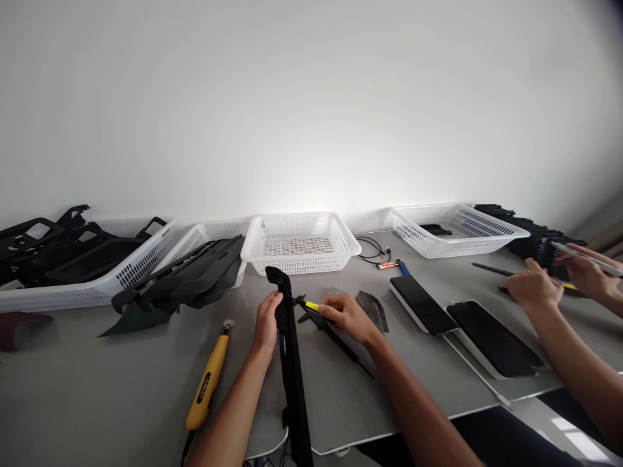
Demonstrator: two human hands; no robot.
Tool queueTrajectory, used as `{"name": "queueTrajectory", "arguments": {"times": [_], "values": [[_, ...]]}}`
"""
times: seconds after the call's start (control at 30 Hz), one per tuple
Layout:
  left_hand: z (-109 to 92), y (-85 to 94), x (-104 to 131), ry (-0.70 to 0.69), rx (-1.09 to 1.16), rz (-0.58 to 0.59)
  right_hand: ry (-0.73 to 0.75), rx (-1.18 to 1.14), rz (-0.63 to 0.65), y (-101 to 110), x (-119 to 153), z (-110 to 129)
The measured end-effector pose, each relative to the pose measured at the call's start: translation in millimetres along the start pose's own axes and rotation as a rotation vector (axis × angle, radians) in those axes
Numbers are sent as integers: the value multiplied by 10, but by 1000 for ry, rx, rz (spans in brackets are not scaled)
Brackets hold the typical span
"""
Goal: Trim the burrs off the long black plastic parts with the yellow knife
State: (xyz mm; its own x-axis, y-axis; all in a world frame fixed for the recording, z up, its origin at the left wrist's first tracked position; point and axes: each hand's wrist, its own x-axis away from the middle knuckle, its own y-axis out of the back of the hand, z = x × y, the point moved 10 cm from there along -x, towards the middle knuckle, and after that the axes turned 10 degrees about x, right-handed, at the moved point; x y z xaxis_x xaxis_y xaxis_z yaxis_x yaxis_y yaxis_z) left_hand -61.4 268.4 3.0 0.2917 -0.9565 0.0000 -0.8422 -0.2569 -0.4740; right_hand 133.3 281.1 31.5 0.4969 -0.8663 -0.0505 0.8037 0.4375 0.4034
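Note:
My left hand [267,323] is closed around the upper part of a long black plastic trim piece [288,350], which stands tilted upright and runs down past the table's front edge. My right hand [351,316] grips a slim black-and-yellow hand tool [313,307]. Its thin dark tip points left and meets the trim piece's edge just beside my left thumb; whether it cuts in cannot be seen. Under my right hand lie another thin black tool [341,342] and a grey cloth-like scrap [372,310].
A yellow corded power tool [208,383] lies left. Behind stand a white basket [302,264], black panels [195,275], a basket of black parts [117,279] and another basket [457,246]. Two phone-like devices, one a black slab [426,303], lie right, near a co-worker's hands [535,285].

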Motion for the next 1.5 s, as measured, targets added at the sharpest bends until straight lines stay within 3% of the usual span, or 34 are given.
{"name": "queueTrajectory", "arguments": {"times": [0.73,1.0,1.33,1.5], "values": [[120,56,4,78,90,-79,8,-9,-67,79,4,11],[55,-51,13,66,3,23,-2,9,-45,66,20,75],[56,-79,50,114,-67,41,5,28,-171,176,-2,-43],[43,-107,44,90,-72,60,4,54,-133,141,4,-5]]}}
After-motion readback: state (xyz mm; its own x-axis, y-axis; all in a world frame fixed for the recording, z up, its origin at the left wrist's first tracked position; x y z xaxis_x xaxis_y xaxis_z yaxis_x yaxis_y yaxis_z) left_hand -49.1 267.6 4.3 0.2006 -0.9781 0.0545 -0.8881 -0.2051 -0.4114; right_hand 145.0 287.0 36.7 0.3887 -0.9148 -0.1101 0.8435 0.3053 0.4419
